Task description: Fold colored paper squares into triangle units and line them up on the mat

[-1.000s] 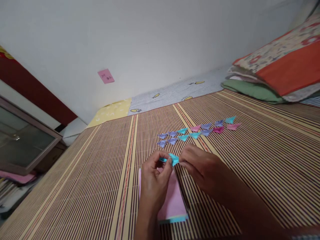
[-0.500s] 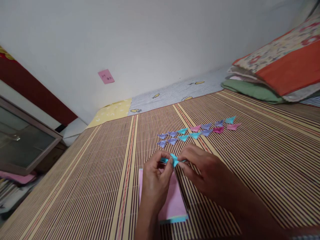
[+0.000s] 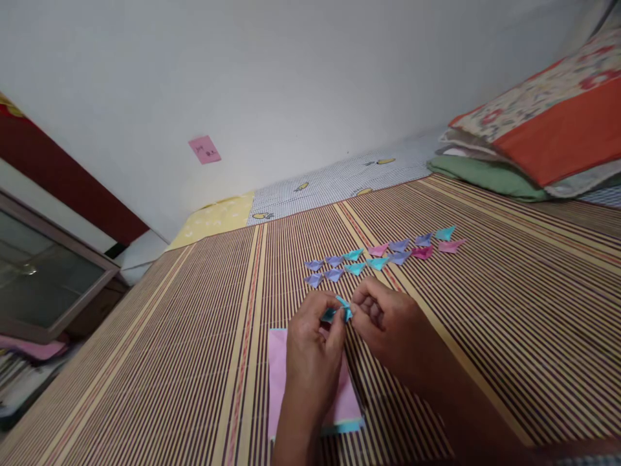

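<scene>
A small folded piece of turquoise paper [image 3: 329, 316] is pinched between the thumb and fingers of my left hand [image 3: 315, 330]. My right hand [image 3: 383, 317] grips its right end with thumb and forefinger, so both hands hold it at once. My fingers cover much of its shape. Under my left hand and wrist lies a stack of paper sheets [image 3: 350, 401], pink on top with turquoise edges below. Just beyond my hands stand two rows of small folded paper boats in purple [image 3: 334, 275], turquoise [image 3: 377, 263] and pink [image 3: 451, 246].
A striped bamboo mat [image 3: 204, 349] covers the surface. Folded bedding with an orange and floral cover [image 3: 557, 136] is piled at the back right. A pink note [image 3: 204, 149] is stuck on the white wall. A glass-fronted cabinet [image 3: 39, 278] stands at the left.
Both hands have shifted slightly right with the turquoise paper. My right fingers have curled in closer around its right end.
</scene>
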Demonstrator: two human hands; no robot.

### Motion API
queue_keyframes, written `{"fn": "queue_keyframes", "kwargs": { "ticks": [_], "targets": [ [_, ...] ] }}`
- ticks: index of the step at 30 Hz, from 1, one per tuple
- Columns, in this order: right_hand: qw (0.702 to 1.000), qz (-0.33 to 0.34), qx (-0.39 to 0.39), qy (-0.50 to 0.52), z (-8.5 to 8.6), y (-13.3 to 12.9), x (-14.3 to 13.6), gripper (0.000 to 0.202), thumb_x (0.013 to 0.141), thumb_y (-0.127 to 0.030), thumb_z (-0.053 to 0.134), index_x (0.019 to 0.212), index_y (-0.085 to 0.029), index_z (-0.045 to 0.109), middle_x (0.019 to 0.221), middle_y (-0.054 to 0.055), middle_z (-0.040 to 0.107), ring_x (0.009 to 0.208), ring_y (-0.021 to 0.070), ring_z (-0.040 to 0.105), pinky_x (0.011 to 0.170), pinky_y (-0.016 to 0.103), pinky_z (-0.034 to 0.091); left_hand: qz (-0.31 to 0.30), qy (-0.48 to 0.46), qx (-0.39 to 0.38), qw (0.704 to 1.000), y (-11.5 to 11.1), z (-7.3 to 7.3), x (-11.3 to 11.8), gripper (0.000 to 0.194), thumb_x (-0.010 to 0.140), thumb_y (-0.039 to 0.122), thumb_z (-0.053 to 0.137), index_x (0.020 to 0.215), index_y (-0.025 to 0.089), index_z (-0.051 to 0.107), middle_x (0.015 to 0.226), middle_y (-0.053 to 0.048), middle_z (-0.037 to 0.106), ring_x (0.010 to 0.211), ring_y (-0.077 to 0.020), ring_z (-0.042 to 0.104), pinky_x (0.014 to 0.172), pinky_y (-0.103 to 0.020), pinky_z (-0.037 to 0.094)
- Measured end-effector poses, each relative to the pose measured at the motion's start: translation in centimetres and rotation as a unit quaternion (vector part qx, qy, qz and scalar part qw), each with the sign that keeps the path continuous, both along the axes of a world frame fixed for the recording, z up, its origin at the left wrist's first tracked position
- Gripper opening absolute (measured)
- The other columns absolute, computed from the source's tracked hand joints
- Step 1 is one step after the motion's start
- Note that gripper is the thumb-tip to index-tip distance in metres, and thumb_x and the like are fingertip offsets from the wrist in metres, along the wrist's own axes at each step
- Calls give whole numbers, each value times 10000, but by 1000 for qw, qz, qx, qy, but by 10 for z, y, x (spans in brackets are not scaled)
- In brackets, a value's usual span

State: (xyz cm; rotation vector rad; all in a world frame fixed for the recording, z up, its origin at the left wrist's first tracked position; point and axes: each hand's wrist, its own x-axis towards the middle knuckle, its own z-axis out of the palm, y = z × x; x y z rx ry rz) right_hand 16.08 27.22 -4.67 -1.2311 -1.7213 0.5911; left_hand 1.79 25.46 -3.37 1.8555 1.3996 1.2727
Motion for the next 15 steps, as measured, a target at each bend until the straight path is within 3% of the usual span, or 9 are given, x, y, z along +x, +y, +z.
{"fn": "queue_keyframes", "kwargs": {
  "ticks": [15],
  "targets": [
    [997, -41, 31, -58, -3, 2, 3, 77, 824, -164, 543, 790, -231, 527, 593, -38, 567, 530, 148, 534, 551, 269, 372, -27, -9, -1, 1000, 2, -6, 0, 172, 953, 103, 557, 847, 215, 632, 922, -20, 643, 885, -176, 624, 788, -306, 475]
  ]
}}
